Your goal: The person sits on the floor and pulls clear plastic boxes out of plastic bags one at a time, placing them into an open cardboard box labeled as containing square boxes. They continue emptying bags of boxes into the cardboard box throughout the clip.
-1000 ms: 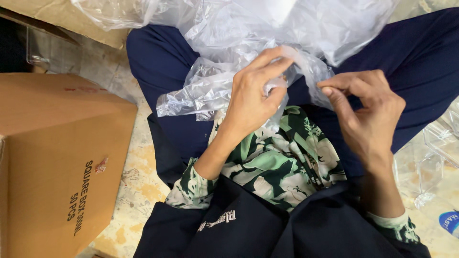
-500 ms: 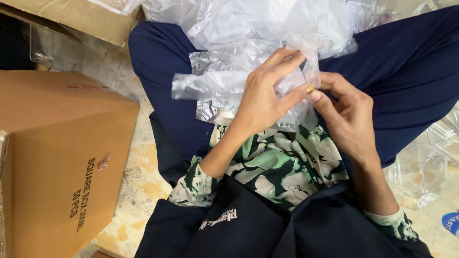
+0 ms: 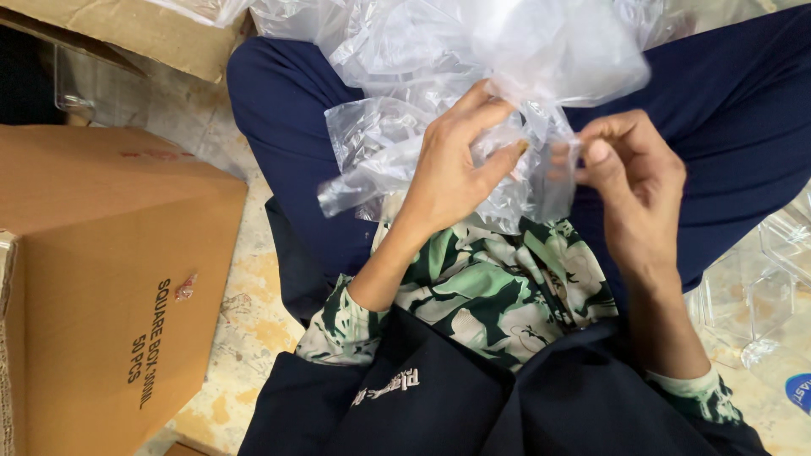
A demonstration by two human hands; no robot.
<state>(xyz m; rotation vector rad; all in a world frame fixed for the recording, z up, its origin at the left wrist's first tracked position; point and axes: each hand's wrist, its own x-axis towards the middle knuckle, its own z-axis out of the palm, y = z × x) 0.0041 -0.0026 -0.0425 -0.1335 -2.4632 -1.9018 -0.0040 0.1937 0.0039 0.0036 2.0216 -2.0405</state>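
Currently left hand (image 3: pixel 452 173) and right hand (image 3: pixel 629 177) both pinch the clear plastic bag (image 3: pixel 473 76), which bunches up above them.

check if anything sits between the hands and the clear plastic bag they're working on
Nothing visible does. The left hand and right hand both already pinch the crumpled clear plastic bag directly, over the lap, with no other thing between fingers and film.

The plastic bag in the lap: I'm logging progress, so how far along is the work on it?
Done: little to see; the cardboard box stands shut. In hand: left hand and right hand each pinch the crumpled clear plastic bag, pulling at it. Left: the bag is bunched, not spread; clear containers lie beside the person.
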